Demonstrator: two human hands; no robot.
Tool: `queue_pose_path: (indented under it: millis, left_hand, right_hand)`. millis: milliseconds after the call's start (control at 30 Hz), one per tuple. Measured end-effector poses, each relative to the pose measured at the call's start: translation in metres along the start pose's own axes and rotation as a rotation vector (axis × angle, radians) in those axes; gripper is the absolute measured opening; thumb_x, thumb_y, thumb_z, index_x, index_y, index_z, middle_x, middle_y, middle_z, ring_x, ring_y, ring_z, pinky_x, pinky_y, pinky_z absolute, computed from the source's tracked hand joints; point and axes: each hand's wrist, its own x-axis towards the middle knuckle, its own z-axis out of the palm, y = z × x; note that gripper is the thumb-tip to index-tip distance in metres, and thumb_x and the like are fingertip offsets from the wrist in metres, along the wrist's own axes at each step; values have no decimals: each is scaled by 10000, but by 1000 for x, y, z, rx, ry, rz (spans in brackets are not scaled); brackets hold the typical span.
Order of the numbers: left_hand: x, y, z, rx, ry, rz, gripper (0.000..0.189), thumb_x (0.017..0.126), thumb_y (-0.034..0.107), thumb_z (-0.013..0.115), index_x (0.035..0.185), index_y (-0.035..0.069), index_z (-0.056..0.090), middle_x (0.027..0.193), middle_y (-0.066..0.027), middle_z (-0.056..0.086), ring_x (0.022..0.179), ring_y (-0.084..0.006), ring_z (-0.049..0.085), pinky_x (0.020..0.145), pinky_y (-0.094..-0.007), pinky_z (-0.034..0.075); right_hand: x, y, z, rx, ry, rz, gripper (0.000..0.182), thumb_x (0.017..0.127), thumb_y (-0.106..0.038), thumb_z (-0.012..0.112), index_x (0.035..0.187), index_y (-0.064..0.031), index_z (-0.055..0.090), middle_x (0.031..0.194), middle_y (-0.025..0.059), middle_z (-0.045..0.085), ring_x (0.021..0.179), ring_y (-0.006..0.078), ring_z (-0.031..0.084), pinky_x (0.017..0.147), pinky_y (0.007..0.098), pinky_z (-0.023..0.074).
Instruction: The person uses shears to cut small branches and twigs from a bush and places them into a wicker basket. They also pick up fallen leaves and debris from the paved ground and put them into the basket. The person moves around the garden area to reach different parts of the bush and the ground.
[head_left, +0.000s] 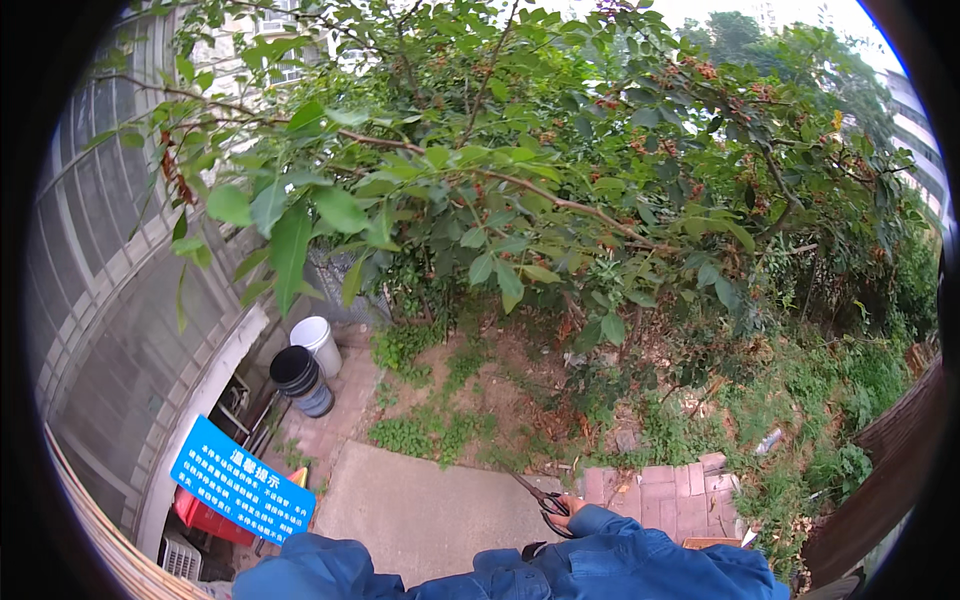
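Note:
My right hand (570, 511), below the middle of the view, is closed around the dark handles of a pair of scissors or shears (541, 498). The blades point up and to the left, over the edge of a concrete slab. My left hand is out of view; the blue sleeve (315, 566) on that side shows at the bottom edge. Before me spreads a leafy shrub or small tree (480, 172) with clusters of small reddish berries (699, 69). A long bare branch (559, 199) crosses the upper middle of the view.
A concrete slab (420, 510) and brick paving (664, 499) lie below me. At left stand a black bucket (294, 367), a white bucket (319, 337), a blue sign (240, 480) with writing and a barred window wall (112, 300). A thick trunk (877, 472) leans at right.

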Motion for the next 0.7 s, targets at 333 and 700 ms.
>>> queue_pose_path:
  millis: [333, 700]
  left_hand:
    - [25, -70, -23, -166, 103, 224, 170, 819, 115, 482, 800, -20, 584, 794, -163, 585, 659, -274, 572, 505, -316, 414]
    - [19, -44, -41, -201, 145, 352, 239, 863, 166, 445, 758, 32, 613, 718, -57, 611, 604, -179, 572, 516, -275, 422]
  right_hand:
    - [-32, -44, -59, 168, 77, -174, 351, 756, -274, 640, 930, -2, 501, 780, 42, 564, 709, 98, 491, 640, 237, 413]
    - [-72, -122, -81, 256, 106, -222, 217, 786, -87, 586, 965, -7, 491, 838, 25, 593, 765, 73, 524, 715, 210, 415]
